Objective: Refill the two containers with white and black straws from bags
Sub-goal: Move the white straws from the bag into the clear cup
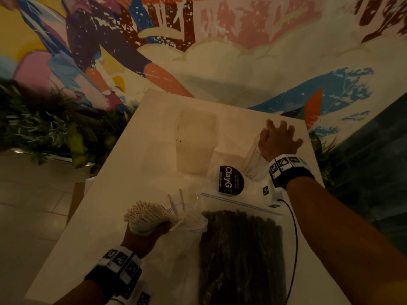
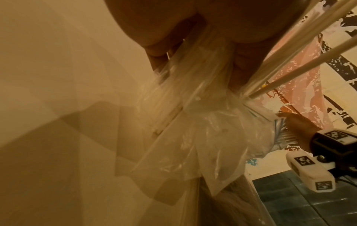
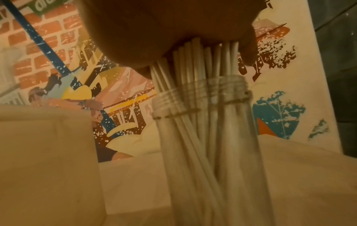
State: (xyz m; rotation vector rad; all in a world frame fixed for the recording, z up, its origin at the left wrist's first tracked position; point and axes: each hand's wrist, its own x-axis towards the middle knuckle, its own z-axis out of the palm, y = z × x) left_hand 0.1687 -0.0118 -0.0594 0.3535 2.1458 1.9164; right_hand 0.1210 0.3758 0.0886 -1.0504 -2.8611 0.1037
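My left hand (image 1: 143,236) grips a bundle of white straws (image 1: 143,213) through their clear zip bag (image 1: 189,219) at the table's near left; a few loose straws stick out of the bag mouth. In the left wrist view the left hand (image 2: 173,30) squeezes the crumpled bag (image 2: 203,122). My right hand (image 1: 278,139), fingers spread, presses down on white straws standing in a clear jar (image 1: 253,161) at the far right. The right wrist view shows the palm of this right hand (image 3: 164,30) on the straw tops (image 3: 203,61) in the jar (image 3: 231,94). A bag of black straws (image 1: 240,249) lies near me.
A second, frosted container (image 1: 196,146) stands mid-table, left of the jar. A round black "ClayGo" label (image 1: 231,180) lies between the containers and the bags. The white table (image 1: 154,164) ends close behind the jar. Plants (image 1: 44,124) line the floor at left.
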